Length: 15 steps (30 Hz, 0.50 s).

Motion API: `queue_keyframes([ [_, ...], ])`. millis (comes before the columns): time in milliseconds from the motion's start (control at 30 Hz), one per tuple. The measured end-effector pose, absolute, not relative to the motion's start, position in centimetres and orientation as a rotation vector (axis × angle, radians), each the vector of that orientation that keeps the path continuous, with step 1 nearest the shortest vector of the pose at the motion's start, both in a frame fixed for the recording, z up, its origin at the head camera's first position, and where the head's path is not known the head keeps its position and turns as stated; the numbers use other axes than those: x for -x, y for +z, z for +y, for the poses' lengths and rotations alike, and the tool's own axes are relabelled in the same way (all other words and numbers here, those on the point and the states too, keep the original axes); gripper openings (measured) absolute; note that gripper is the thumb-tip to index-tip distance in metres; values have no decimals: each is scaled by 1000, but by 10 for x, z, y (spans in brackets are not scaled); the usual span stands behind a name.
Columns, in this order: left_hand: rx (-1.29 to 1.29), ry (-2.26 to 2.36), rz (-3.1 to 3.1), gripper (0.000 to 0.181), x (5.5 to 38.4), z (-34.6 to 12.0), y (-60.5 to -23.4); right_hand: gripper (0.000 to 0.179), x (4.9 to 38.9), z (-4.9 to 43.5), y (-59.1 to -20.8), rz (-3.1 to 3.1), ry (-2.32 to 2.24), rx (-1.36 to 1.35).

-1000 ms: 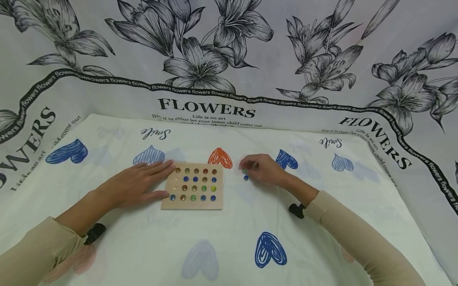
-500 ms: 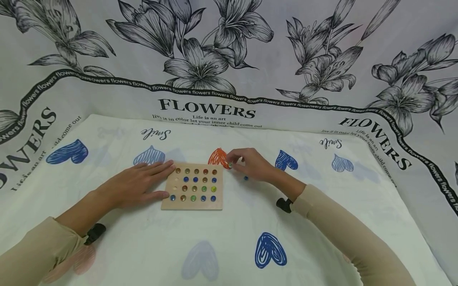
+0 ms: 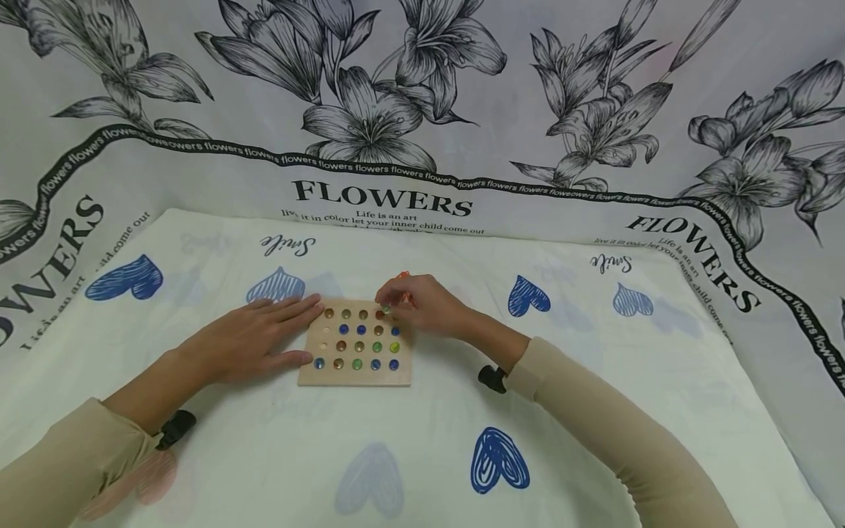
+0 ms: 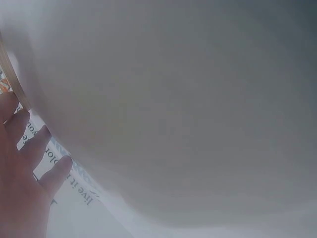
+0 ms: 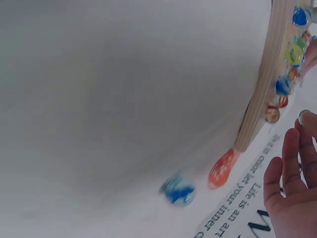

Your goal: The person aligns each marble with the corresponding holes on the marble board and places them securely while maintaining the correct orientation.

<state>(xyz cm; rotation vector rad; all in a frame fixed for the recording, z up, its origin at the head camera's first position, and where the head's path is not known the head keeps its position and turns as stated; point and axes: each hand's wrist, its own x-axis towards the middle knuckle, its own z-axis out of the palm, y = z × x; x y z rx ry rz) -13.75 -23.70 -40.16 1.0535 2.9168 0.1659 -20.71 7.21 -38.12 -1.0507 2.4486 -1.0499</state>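
A wooden marble board (image 3: 356, 376) lies on the white tablecloth, with glass marbles (image 3: 357, 364) in blue, green, amber and red filling most of its hollows. Two hollows near its left edge hold nothing. My left hand (image 3: 254, 341) rests at that edge, fingers extended toward the back corner and thumb at the side. Above the board's back right part, my right hand (image 3: 425, 304) pinches a clear greenish marble (image 3: 386, 311) between thumb and fingertip. The right wrist view shows a blue-and-white marble (image 5: 179, 190) on the cloth beside the board, hidden by the right arm in the head view.
The tablecloth (image 3: 264, 455) carries printed hearts and lettering. Behind it hangs a white cloth (image 3: 462, 147) with black flower drawings and the word FLOWERS. A dark wrist camera (image 3: 491, 379) sits under the right cuff, another wrist camera (image 3: 175, 430) under the left.
My right hand has lifted the greenish marble off the cloth and carried it left, over the board. My left hand has stayed at the board's edge.
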Motion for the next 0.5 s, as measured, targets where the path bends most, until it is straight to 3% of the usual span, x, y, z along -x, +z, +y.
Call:
queue_keyframes([
  [500, -1056, 188, 2912, 74, 137, -238, -401, 21, 192, 26, -378, 2347, -1010, 1144],
])
